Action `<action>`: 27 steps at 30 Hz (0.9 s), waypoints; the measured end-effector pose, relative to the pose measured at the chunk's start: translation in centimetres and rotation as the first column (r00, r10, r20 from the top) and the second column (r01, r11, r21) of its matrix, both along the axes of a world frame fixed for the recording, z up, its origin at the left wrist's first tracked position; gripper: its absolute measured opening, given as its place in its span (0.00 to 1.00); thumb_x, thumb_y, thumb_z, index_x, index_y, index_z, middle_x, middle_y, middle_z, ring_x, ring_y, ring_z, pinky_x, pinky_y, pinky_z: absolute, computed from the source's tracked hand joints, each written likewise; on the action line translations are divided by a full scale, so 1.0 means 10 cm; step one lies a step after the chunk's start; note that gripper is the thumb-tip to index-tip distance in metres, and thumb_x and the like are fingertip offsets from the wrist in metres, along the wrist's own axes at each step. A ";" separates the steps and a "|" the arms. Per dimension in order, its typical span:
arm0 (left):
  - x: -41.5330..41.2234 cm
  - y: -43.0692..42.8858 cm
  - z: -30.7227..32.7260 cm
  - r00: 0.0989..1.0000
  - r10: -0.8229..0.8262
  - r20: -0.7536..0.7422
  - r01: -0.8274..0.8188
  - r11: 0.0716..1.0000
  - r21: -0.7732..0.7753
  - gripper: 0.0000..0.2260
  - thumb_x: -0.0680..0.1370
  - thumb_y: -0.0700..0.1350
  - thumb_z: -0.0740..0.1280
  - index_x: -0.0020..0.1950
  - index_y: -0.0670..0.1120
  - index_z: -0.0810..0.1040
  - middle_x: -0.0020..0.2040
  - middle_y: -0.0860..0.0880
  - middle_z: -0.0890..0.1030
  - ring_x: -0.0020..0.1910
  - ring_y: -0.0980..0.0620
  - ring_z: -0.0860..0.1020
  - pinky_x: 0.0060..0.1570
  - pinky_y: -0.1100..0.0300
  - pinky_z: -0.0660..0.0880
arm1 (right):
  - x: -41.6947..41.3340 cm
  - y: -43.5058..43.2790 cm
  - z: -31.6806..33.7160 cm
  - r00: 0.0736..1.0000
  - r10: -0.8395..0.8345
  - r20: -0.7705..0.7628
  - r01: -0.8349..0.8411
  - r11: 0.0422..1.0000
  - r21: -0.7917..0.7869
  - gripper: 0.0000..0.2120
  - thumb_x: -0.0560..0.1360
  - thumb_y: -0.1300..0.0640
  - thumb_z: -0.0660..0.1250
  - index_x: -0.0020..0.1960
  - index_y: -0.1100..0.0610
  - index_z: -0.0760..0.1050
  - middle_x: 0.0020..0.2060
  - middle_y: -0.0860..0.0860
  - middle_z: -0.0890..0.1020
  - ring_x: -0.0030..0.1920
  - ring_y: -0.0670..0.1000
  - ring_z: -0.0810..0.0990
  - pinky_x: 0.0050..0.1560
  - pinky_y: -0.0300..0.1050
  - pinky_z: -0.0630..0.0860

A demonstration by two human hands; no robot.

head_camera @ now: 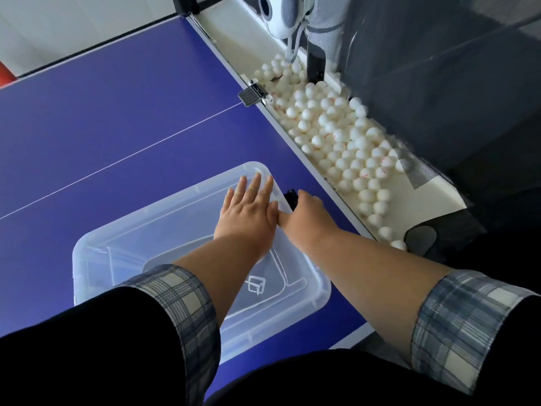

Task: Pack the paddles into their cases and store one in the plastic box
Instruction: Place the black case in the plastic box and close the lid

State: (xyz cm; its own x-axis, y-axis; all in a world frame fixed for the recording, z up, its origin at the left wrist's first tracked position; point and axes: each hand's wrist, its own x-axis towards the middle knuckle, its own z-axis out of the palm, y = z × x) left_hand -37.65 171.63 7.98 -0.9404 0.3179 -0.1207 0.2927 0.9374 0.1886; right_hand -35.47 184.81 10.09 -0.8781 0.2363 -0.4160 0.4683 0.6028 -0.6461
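Note:
A clear plastic box (123, 247) with its clear lid on top stands on the blue table-tennis table (117, 112) right in front of me. My left hand (248, 212) lies flat on the far right part of the lid, fingers apart. My right hand (307, 215) is at the lid's right edge, thumb on the rim, fingers curled down over a small black piece (290, 197) there. Through the cloudy plastic I cannot make out any contents. No paddle or case shows in this view.
A white trough (424, 194) full of white balls (336, 127) runs along the table's right edge. A ball machine (281, 16) stands at its far end, with dark netting behind. A grey clamp (251, 95) sits on the table edge.

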 end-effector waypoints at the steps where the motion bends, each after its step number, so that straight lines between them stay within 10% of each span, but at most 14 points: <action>1: 0.00 0.00 0.00 1.000 0.002 -0.002 -0.002 1.000 -0.004 0.25 0.82 0.58 0.40 0.79 0.56 0.42 0.81 0.53 0.45 0.78 0.53 0.38 0.75 0.54 0.36 | 0.01 0.03 0.01 1.000 0.015 0.021 -0.015 1.000 -0.009 0.33 0.73 0.38 0.69 0.68 0.60 0.69 0.58 0.57 0.77 0.53 0.58 0.80 0.50 0.52 0.80; 6: 0.00 0.10 0.01 1.000 0.020 -0.002 -0.020 0.998 -0.066 0.27 0.82 0.60 0.45 0.79 0.54 0.43 0.81 0.50 0.44 0.78 0.48 0.40 0.76 0.47 0.41 | 0.22 0.17 0.05 0.994 0.089 0.070 -0.079 0.988 -0.134 0.19 0.71 0.41 0.71 0.51 0.55 0.75 0.35 0.48 0.77 0.33 0.49 0.76 0.33 0.43 0.70; 13: 0.17 0.11 0.01 0.997 0.059 -0.043 -0.052 0.987 0.152 0.23 0.84 0.51 0.47 0.79 0.57 0.45 0.81 0.48 0.51 0.79 0.48 0.46 0.76 0.44 0.42 | 0.42 0.06 -0.01 0.977 0.167 -0.132 -0.169 0.986 -0.006 0.32 0.76 0.47 0.70 0.74 0.53 0.62 0.64 0.54 0.76 0.60 0.54 0.79 0.56 0.55 0.79; 20: 0.20 0.14 0.01 0.996 -0.057 -0.071 0.063 0.995 0.079 0.22 0.82 0.60 0.41 0.74 0.65 0.59 0.80 0.52 0.52 0.79 0.49 0.45 0.73 0.35 0.41 | 0.41 0.01 -0.09 0.949 0.255 -0.188 -0.214 0.954 0.211 0.34 0.80 0.51 0.66 0.79 0.59 0.53 0.72 0.56 0.70 0.68 0.52 0.75 0.64 0.46 0.74; 27: 0.21 0.12 0.00 0.992 -0.053 -0.117 0.067 0.990 0.120 0.18 0.82 0.54 0.55 0.72 0.59 0.68 0.80 0.52 0.56 0.79 0.47 0.48 0.73 0.34 0.45 | 0.47 0.00 -0.17 0.884 0.440 -0.159 -0.368 0.863 0.345 0.33 0.82 0.56 0.59 0.80 0.62 0.47 0.79 0.58 0.55 0.78 0.54 0.57 0.75 0.47 0.61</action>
